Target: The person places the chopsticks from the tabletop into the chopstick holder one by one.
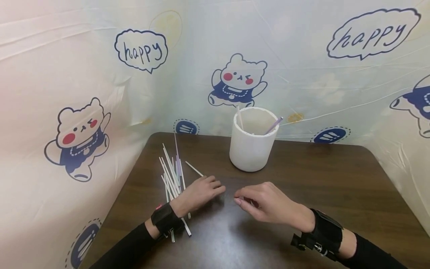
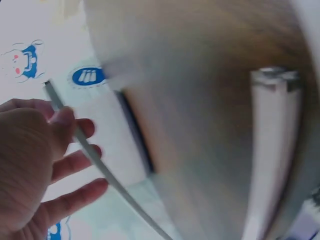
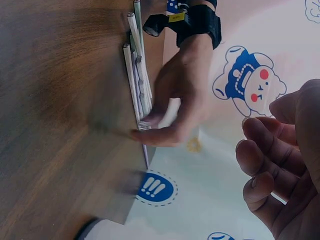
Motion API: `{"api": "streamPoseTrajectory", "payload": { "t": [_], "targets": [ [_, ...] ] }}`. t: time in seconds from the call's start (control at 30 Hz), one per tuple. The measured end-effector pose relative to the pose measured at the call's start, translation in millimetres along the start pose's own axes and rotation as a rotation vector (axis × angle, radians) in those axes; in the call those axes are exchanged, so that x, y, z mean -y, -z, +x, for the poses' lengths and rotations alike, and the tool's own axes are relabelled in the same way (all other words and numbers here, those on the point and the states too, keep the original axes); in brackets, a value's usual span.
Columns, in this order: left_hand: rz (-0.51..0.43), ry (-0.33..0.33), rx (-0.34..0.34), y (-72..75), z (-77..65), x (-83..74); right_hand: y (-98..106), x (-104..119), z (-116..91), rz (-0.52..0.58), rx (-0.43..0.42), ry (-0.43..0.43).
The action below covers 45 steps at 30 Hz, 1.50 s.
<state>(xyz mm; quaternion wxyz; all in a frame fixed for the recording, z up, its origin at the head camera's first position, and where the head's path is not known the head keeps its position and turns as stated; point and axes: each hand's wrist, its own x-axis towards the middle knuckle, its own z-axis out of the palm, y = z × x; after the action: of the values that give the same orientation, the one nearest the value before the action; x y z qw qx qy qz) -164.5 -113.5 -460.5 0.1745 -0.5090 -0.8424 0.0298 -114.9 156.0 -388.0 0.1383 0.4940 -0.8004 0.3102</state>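
My left hand (image 1: 201, 192) is over the table beside a pile of thin sticks. It pinches one pale stick (image 2: 115, 185) between thumb and fingers; in the head view that stick (image 1: 194, 169) slants out behind the hand. To the right, my right hand (image 1: 273, 205) hovers with bent fingers and thumb near each other, and the right wrist view shows nothing between them. Loose white and purple sticks (image 3: 131, 75) lie in the pile, partly hidden by the left wrist. Behind the hands stands a white round holder (image 1: 250, 155) with a white stick and a purple stick (image 1: 274, 125) leaning inside.
The brown wooden table (image 1: 322, 179) has its back edge just behind the holder. A pale curtain (image 1: 295, 48) printed with cartoon bears hangs close around the back and sides. Black camera straps (image 1: 326, 235) circle both wrists.
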Motion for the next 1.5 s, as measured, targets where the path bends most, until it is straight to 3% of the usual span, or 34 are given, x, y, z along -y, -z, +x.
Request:
{"api": "streamPoseTrajectory", "payload": {
  "t": [0.27,0.43,0.63,0.77,0.93,1.13,1.3,1.5],
  "targets": [
    [0.022,-0.003,-0.295,46.5,4.3,0.1,0.7,-9.3,-1.4,-0.024,-0.037,-0.06],
    [-0.032,-0.027,-0.484,75.1,4.2,-6.3,0.4,-14.5,0.2,-0.04,-0.048,-0.078],
    [-0.071,-0.192,-0.755,101.1,12.1,-20.8,-0.1,-17.4,2.8,-0.037,-0.051,-0.122],
    [-0.1,-0.329,-0.879,116.0,18.4,-31.4,-0.9,-17.4,4.2,-0.047,-0.062,-0.131],
    [-0.127,-0.428,-0.929,124.1,18.8,-45.9,-4.1,-14.7,5.8,-0.058,-0.086,-0.096],
    [-0.225,-0.488,-0.942,117.4,18.0,-59.8,-9.1,-13.4,4.1,-0.069,-0.119,0.001],
    [-0.198,-0.569,-0.976,113.2,19.9,-63.2,-10.3,-13.9,2.5,-0.114,-0.15,0.088],
    [-0.18,-0.597,-0.981,116.0,20.9,-62.5,-12.0,-15.5,1.4,-0.154,-0.166,0.178]
  ]
}}
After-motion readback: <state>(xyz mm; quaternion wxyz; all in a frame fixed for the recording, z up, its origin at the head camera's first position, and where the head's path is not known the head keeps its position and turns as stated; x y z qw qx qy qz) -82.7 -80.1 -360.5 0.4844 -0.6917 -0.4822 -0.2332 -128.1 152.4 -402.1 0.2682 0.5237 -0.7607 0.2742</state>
